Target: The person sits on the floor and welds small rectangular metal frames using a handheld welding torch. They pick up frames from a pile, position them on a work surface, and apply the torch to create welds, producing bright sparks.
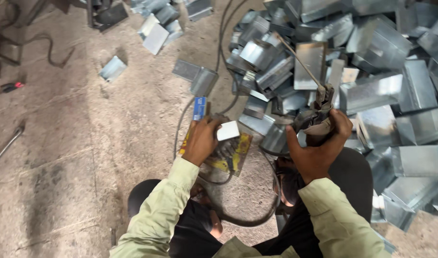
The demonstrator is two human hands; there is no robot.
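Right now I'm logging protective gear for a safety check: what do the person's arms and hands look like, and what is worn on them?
Both arms wear long, loose, pale yellow-green sleeves with plain cuffs ending at the wrists. The left hand and right hand are bare: no gloves, rings or watch show. The sleeves carry no visible markings.

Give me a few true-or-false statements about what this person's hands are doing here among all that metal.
1. The right hand grips a welding electrode holder with a thin rod. True.
2. The left hand is empty. False: it holds a small pale flat piece.
3. The folded metal pieces are stacked in neat rows. False: they lie in a loose heap.
4. A cable runs across the floor. True.
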